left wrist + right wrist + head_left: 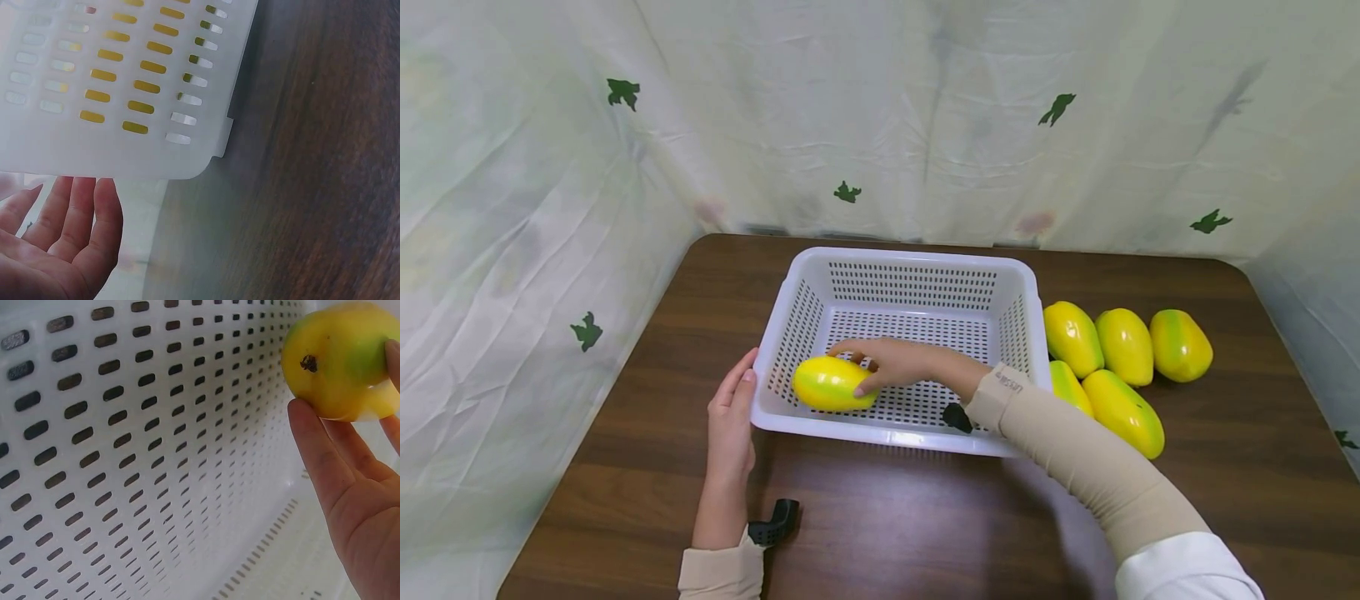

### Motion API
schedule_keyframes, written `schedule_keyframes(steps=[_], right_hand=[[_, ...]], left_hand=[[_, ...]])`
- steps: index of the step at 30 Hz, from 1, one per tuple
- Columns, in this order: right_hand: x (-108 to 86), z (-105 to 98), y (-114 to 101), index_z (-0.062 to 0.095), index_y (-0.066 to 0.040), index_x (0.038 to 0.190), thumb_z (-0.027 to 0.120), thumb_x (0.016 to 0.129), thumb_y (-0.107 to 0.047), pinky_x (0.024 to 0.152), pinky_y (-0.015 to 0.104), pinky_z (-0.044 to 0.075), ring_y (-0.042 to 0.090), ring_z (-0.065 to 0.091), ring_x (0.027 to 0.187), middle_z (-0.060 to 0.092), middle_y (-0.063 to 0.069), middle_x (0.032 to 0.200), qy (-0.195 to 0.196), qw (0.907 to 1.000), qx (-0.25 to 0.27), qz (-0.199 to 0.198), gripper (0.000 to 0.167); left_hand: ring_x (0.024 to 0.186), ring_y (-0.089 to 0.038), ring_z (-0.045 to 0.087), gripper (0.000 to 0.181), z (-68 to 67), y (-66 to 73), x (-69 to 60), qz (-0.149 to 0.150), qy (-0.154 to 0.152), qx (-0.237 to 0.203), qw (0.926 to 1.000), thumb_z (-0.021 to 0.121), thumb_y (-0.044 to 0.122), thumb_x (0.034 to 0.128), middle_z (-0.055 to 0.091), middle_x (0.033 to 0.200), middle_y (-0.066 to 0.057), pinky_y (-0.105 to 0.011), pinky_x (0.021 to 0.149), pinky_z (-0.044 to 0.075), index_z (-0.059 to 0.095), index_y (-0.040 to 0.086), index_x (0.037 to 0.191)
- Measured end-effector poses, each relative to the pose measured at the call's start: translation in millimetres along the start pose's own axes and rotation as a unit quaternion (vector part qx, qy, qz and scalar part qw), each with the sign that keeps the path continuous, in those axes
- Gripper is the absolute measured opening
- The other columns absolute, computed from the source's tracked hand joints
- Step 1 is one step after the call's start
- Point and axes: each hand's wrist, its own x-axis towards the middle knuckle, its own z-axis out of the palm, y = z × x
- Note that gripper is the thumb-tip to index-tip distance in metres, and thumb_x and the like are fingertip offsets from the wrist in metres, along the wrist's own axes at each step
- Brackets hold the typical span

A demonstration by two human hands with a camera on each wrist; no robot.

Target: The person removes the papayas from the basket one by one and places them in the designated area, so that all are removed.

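Observation:
A white perforated plastic basket [917, 442] stands on the brown wooden table. My right hand [891, 362] reaches into it and holds a yellow mango [831, 385] with a green streak, near the front left corner. The right wrist view shows the fingers and thumb around the mango [340, 359], its dark stem end facing the camera. Outside the basket, my left hand [732, 408] touches the left rim with extended fingers. From the left wrist, the fingertips [107, 190] meet the rim's edge, and yellow shows through the slots.
Several more yellow mangoes [1123, 342] lie on the table [1247, 417] just right of the basket, some close against its wall. A pale curtain [910, 108] with green bird shapes hangs behind and along the sides. Black wrist devices [777, 523] sit on both arms.

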Motion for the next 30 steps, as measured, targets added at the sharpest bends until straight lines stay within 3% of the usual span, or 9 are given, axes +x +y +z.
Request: schedule_keyframes(steps=[15,22,30], right_hand=[[-22.5,-19.2,1.5,0.038,-0.029,0.134,0.068,0.081,-0.021,0.085,0.032,0.045,0.016,0.052,0.101,0.05,0.001,0.122,0.062,0.9965,0.048,-0.029,0.062],[-37.3,-24.2,-2.3,0.037,-0.024,0.135,0.069,0.08,-0.02,0.084,0.03,0.046,0.018,0.052,0.102,0.05,0.003,0.123,0.078,0.9917,0.074,-0.071,0.064],[-51.7,-28.8,-5.6,0.039,-0.02,0.135,0.07,0.079,-0.016,0.086,0.032,0.045,0.019,0.051,0.105,0.049,0.003,0.124,0.115,0.9856,0.095,-0.08,0.063]], left_hand=[[0.108,-0.022,0.049,0.042,0.2,0.0,0.7,-0.009,0.004,0.007,0.9999,0.049,0.036,0.0914,0.046,0.13,-0.001,-0.028,0.077,0.049,0.05,0.019,0.13],[0.105,-0.023,0.049,0.039,-0.1,0.2,0.8,-0.009,0.001,0.003,1.0,0.048,0.033,0.0926,0.047,0.128,-0.003,-0.025,0.075,0.05,0.051,0.019,0.129],[0.105,-0.023,0.049,0.038,0.4,0.5,2.0,-0.006,0.0,0.001,1.0,0.047,0.031,0.0932,0.047,0.128,-0.003,-0.025,0.074,0.05,0.05,0.019,0.129]])
